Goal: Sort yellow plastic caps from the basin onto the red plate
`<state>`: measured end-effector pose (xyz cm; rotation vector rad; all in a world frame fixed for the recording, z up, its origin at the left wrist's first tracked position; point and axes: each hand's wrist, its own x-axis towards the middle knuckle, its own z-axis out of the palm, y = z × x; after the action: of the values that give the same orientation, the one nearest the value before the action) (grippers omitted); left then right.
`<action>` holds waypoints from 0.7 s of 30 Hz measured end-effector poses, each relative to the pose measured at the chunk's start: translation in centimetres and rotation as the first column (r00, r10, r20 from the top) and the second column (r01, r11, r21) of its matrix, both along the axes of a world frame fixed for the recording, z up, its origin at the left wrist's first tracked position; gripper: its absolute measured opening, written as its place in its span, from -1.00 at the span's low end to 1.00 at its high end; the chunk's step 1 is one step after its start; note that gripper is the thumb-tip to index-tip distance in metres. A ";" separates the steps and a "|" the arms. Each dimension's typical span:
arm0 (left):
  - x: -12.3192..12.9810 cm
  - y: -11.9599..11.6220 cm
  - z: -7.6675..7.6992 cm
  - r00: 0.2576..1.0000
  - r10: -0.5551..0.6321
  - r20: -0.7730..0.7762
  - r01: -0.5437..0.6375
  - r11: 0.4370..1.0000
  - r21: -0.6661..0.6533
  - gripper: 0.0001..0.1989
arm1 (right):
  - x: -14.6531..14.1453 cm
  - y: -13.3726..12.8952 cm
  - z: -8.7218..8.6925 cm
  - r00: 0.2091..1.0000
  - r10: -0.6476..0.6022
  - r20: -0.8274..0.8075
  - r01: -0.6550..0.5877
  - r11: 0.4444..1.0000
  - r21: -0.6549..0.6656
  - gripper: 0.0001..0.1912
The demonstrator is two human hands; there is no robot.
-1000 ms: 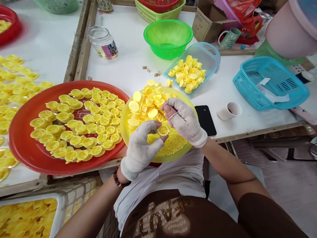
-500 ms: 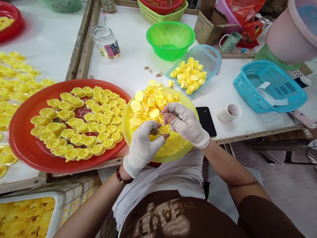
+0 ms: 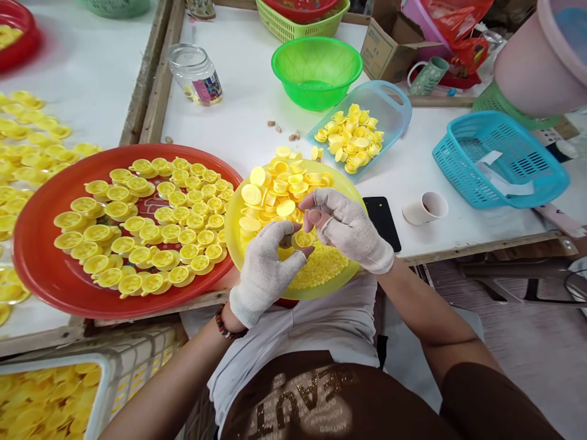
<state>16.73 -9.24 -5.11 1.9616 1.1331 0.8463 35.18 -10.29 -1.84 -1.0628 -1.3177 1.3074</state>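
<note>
My left hand (image 3: pixel 270 263), in a white fingertip-less glove, holds a small yellow plastic cup (image 3: pixel 303 239) between thumb and fingers, its opening facing up. Just above the cup is my right hand (image 3: pixel 346 226), gloved the same way, with thumb and fingertips drawn together. Whatever sits in that pinch is too small or hidden to make out. Both hands are over a yellow basin (image 3: pixel 235 244). In its far part lie loose yellow cup pieces (image 3: pixel 275 189); its near part holds many tiny yellow beads (image 3: pixel 321 269).
At left, a wide red tray (image 3: pixel 36 269) carries rows of filled yellow cups. A blue scoop tray (image 3: pixel 394 116) with more pieces, a green bowl (image 3: pixel 316 76), a clear jar (image 3: pixel 195 73), a phone (image 3: pixel 383 223), a paper cup (image 3: pixel 425 209) and a blue basket (image 3: pixel 499 159) surround the basin.
My right hand has shifted slightly to the right, its fingertips still close over the cup. My left hand keeps the cup in nearly the same place.
</note>
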 end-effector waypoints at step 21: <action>-18.2 13.3 4.2 0.575 0.395 -0.717 -0.253 0.919 0.303 -0.64 | 2.4 -0.4 -4.9 0.471 -0.405 0.784 -0.259 0.786 0.561 -0.80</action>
<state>-1.47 4.03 -0.87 2.3752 2.0327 0.2186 37.61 -10.69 -6.78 -1.3194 -2.2332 0.0140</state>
